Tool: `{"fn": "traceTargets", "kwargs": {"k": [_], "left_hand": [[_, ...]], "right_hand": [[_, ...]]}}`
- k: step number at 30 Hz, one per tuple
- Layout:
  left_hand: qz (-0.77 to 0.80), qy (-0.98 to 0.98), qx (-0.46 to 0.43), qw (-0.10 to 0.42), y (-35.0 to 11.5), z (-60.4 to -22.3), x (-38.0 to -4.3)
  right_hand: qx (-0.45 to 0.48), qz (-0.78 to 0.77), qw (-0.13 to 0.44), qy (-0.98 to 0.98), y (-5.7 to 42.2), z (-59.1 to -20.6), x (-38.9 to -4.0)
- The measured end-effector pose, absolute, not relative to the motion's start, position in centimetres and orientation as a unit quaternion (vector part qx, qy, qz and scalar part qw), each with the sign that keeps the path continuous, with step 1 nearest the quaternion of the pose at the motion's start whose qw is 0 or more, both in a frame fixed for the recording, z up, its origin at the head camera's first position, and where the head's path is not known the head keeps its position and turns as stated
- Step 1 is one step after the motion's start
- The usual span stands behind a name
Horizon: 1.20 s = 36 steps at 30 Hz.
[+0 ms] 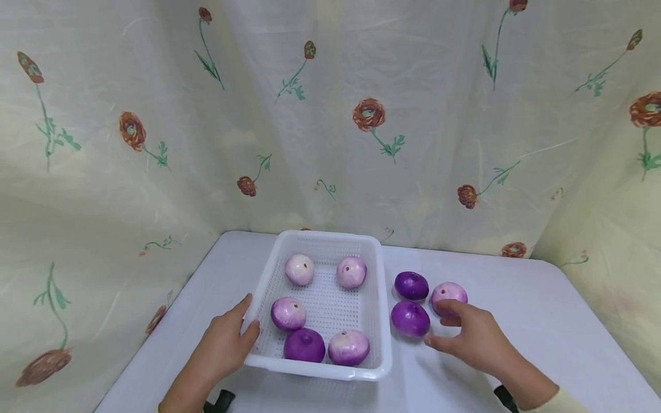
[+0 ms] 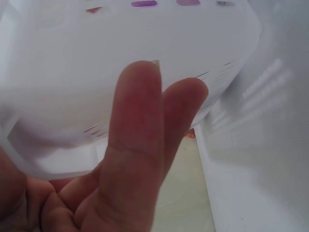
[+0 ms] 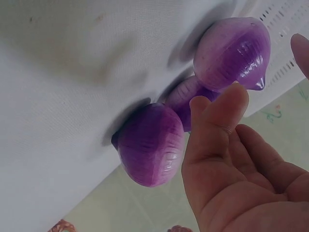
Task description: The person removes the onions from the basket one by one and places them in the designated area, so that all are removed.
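Note:
A white plastic basket [image 1: 383, 298] holds several purple and pale pink onions, including a dark purple onion [image 1: 304, 345] near its front. My left hand [image 1: 225, 341] is at the basket's left side; in the left wrist view its fingers [image 2: 135, 125] extend along the outer wall. To the basket's right, my right hand [image 1: 476, 338] reaches over three onions with thumb and fingers apart. Its fingertips overlap a pinkish onion [image 1: 449, 291], and the thumb is beside a purple onion [image 1: 410, 319]. Behind that lies another purple onion [image 1: 411, 285]. The right wrist view shows nothing between the fingers.
A white table [image 1: 537, 310] carries the basket and the loose onions. Behind and at both sides hangs a cream curtain [image 1: 320, 132] with printed flowers. The basket's back rim stands close to the table's far edge.

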<state>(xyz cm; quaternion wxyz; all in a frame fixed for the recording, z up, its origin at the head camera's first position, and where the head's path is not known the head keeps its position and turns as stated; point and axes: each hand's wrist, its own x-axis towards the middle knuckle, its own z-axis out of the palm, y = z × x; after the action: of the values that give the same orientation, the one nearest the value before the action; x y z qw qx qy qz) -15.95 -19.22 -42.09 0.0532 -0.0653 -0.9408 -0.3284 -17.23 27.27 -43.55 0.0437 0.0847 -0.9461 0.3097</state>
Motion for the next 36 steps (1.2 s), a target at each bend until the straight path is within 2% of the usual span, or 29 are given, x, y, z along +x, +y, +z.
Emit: {"fn": "traceTargets", "kwargs": {"k": [10, 18, 26, 36], "left_hand": [[-0.337, -0.938, -0.064, 0.055, -19.2, -42.1, -15.9], [-0.337, -0.938, -0.055, 0.055, -19.1, -42.0, -15.9], [-0.334, -0.939, -0.058, 0.057, -19.2, -42.0, -15.9], [-0.34, -0.936, -0.067, 0.063, -19.2, -42.4, -16.1]], "right_hand": [[0.091, 0.315, 0.043, -0.944, 27.3, -43.3, -17.4], [0.113, 0.299, 0.083, -0.944, 26.6, -42.0, -18.1], [0.098, 0.313, 0.07, -0.942, 24.8, -39.9, -19.1], [0.147, 0.31, 0.08, -0.936, 21.1, -36.9, -20.2]]}}
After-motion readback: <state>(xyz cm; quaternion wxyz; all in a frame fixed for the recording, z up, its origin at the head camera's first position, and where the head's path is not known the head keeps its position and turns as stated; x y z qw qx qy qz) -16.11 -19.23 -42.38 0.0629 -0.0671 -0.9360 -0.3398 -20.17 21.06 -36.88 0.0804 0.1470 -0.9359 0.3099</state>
